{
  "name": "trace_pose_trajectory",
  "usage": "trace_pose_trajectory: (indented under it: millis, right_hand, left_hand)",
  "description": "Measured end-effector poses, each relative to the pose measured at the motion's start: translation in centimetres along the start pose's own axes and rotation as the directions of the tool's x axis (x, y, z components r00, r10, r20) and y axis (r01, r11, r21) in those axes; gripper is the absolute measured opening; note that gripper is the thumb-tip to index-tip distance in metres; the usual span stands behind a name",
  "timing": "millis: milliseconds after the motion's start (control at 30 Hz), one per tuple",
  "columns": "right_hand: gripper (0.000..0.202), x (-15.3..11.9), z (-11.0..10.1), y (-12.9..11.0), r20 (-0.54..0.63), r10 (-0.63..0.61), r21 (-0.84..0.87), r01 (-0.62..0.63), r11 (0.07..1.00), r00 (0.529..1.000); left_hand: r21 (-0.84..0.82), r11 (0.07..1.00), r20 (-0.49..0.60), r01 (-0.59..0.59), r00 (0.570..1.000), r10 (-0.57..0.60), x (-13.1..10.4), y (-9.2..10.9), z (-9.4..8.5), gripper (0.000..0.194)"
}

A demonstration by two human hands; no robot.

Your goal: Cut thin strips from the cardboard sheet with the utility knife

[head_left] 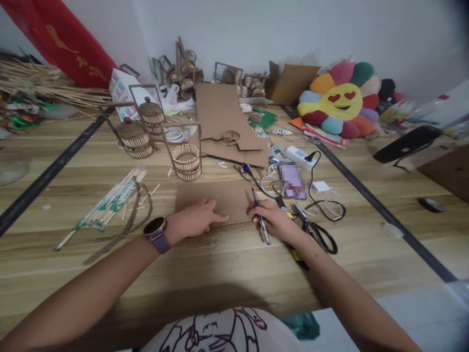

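A rectangular piece of brown cardboard (236,196) lies flat in front of me. My left hand (196,218) rests on its left part, with one finger stretched out towards the right and nothing held in it. At the cardboard's right edge my right hand (273,220) is closed around a pen (262,225), which slants with its clear end towards me. Black-handled scissors (317,230) lie just right of that hand. Small dark crumbs are scattered on the table by the cardboard's near edge.
Beyond the cardboard stands a small stick bucket (186,160) with a tall handle; two lidded ones (134,139) are to its left. Wrapped sticks (110,200) lie at left. Larger cardboard (216,105), cables, a phone (292,180), a power strip (300,157) and a flower cushion (340,100) are farther back.
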State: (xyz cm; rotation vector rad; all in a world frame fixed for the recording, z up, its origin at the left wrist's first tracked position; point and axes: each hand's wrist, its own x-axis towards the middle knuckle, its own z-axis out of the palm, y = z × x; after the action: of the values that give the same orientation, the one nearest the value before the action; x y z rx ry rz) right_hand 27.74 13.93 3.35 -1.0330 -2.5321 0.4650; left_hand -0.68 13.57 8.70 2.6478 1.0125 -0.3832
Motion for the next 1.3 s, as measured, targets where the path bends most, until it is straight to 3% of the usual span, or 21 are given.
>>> trace_pose_trajectory:
  millis: [767,1100,1167,1200,1233,1300]
  right_hand:
    - [0.016,-0.1,0.1,0.2,-0.026,-0.011,0.034,0.012,0.999,1.0]
    - [0.015,-0.3,-0.5,0.0,-0.124,0.061,0.138,-0.044,0.989,0.99]
    - [0.02,-0.7,-1.5,-0.3,-0.245,0.158,0.173,-0.117,0.978,0.957]
    - [0.024,-0.9,-2.1,-0.6,-0.331,0.23,0.207,-0.167,0.964,0.915]
    - [0.027,-1.1,-2.6,-1.0,-0.448,0.334,0.285,-0.221,0.933,0.829]
    - [0.033,-1.4,-3.1,-2.1,-0.561,0.51,0.489,-0.236,0.84,0.652]
  left_hand:
    - [0.056,0.998,0.02,-0.024,1.0,0.023,0.4,-0.4,-0.3,0.061]
    - [-0.015,0.997,0.025,-0.08,0.996,0.08,1.9,0.1,-1.0,0.039]
    - [-0.029,0.996,0.027,-0.083,0.996,0.084,1.9,0.2,-1.2,0.039]
    - [-0.034,0.996,0.031,-0.083,0.996,0.084,1.9,0.3,-1.3,0.04]
    - [-0.038,0.996,0.039,-0.084,0.996,0.085,1.9,0.3,-1.5,0.042]
    - [-0.038,0.995,0.06,-0.093,0.994,0.096,2.0,0.2,-1.6,0.052]
